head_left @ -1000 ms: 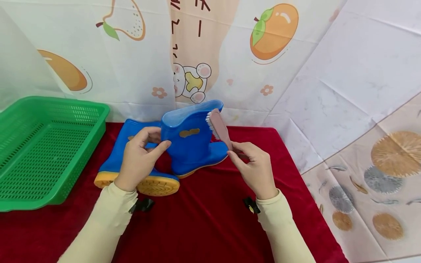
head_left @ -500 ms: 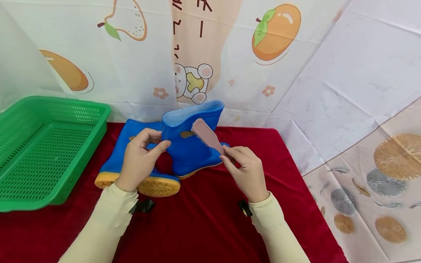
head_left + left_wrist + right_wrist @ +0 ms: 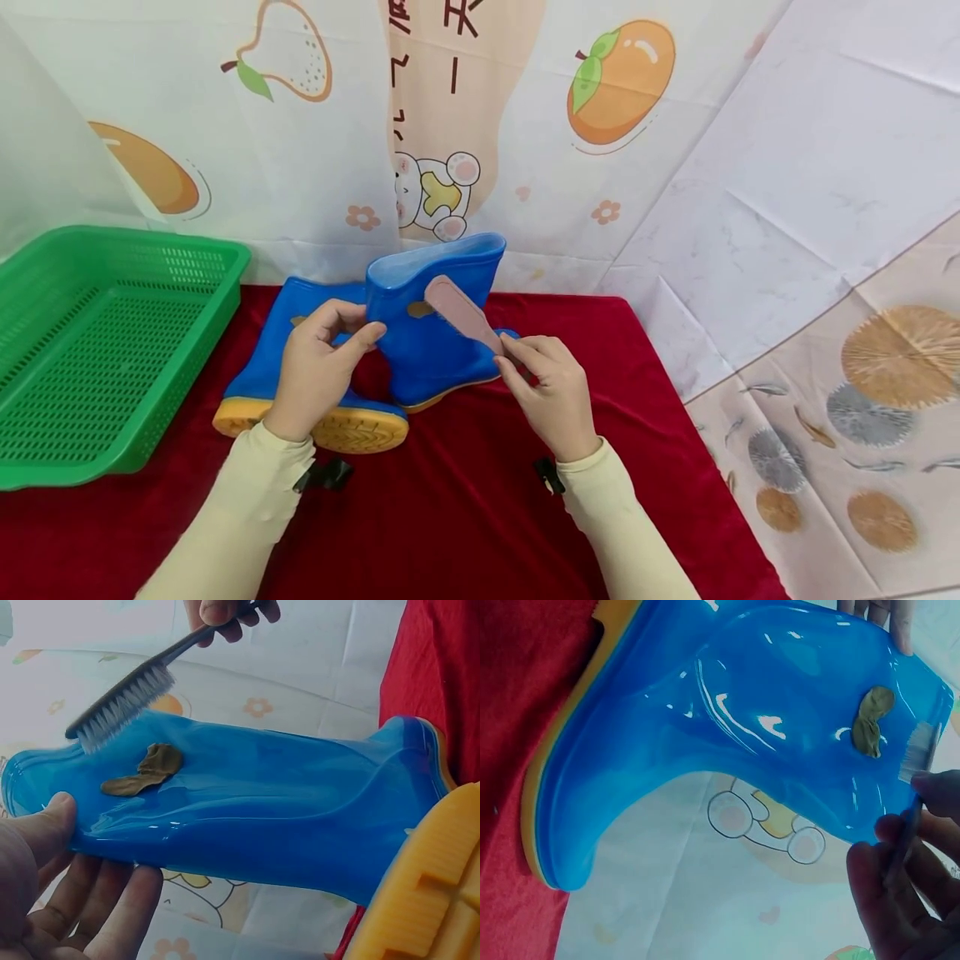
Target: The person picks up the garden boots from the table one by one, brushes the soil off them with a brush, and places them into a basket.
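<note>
A blue rain boot (image 3: 427,358) stands upright on the red cloth, its opening facing up. At its upper shaft, my left hand (image 3: 318,362) pinches the near side, thumb in front and fingers behind. My right hand (image 3: 551,392) holds the handle of a pink scrubbing brush (image 3: 459,307), which overlaps the shaft in the head view. White bristles (image 3: 127,705) face the boot and show apart from its brown smear (image 3: 154,769) in the left wrist view. The right wrist view shows the smear as two joined lumps, with the bristles beside it nearer the boot's top.
A second blue boot (image 3: 258,354) lies on its side behind my left hand, yellow sole (image 3: 363,429) toward me. At the left stands a green perforated basket (image 3: 236,267). A printed curtain (image 3: 315,192) hangs behind the red-covered table (image 3: 450,517).
My right hand has carried the brush left and slightly down across the boot's shaft, turning its pink back more toward the head camera. The left hand keeps its hold on the boot.
</note>
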`<action>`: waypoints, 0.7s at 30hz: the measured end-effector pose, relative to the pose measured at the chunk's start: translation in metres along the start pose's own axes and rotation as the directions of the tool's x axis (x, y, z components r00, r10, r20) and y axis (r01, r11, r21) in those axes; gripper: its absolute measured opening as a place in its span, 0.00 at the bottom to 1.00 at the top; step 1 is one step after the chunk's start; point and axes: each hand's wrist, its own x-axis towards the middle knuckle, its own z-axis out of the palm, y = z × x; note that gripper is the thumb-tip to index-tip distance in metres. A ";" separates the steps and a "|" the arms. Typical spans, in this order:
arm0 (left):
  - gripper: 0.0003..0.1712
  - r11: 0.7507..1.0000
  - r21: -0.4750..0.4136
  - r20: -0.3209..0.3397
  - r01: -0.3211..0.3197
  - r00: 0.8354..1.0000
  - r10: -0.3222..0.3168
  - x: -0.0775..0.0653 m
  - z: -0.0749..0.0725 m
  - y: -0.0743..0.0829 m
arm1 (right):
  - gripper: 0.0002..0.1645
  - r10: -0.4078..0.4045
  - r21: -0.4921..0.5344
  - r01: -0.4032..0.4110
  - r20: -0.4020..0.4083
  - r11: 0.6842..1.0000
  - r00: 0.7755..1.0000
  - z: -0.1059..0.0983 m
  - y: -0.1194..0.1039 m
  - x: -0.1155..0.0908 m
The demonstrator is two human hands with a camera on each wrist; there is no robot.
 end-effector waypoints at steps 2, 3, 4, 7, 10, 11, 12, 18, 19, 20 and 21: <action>0.13 1.000 -0.001 -0.003 0.010 1.000 -0.010 0.000 0.001 -0.001 | 0.18 -0.007 0.001 0.007 0.002 1.000 1.000 0.003 0.000 -0.002; 0.13 1.000 0.000 -0.005 0.014 1.000 -0.014 -0.001 0.001 -0.002 | 0.18 -0.007 0.008 0.007 0.003 1.000 1.000 0.004 0.000 -0.002; 0.13 1.000 0.004 -0.006 0.017 1.000 -0.017 -0.001 0.001 -0.002 | 0.18 -0.007 0.016 0.007 0.000 1.000 1.000 0.006 0.000 -0.003; 0.12 1.000 0.025 -0.007 0.018 1.000 -0.018 -0.002 0.002 -0.003 | 0.18 -0.007 0.033 0.007 -0.001 0.999 1.000 0.009 0.000 -0.004; 0.12 0.999 0.048 0.000 0.011 1.000 -0.011 -0.002 0.002 -0.002 | 0.18 -0.005 0.042 0.005 0.004 0.999 1.000 0.010 0.000 -0.005; 0.12 0.999 0.051 0.004 0.009 1.000 -0.009 -0.003 0.003 -0.001 | 0.18 -0.004 0.042 0.003 0.009 0.999 1.000 0.011 0.000 -0.005; 0.12 0.999 0.052 0.009 0.006 1.000 -0.007 -0.003 0.003 0.000 | 0.17 0.000 0.045 0.000 0.012 0.999 1.000 0.011 0.000 -0.005; 0.11 0.999 0.037 0.026 -0.005 1.000 0.004 -0.002 0.002 0.000 | 0.18 0.029 0.055 -0.030 0.023 0.998 0.999 0.011 0.000 -0.004; 0.11 0.999 0.037 0.026 -0.007 1.000 0.006 -0.002 0.002 0.000 | 0.19 0.043 0.054 -0.045 0.030 0.998 0.999 0.010 0.000 -0.004; 0.12 0.999 0.039 0.022 -0.008 1.000 0.007 -0.002 0.002 0.000 | 0.19 0.063 0.053 -0.065 0.040 0.997 0.997 0.010 0.000 -0.003; 0.12 0.999 0.041 0.018 -0.008 1.000 0.007 -0.002 0.002 -0.001 | 0.19 0.086 0.054 -0.089 0.053 0.995 0.995 0.009 0.001 -0.003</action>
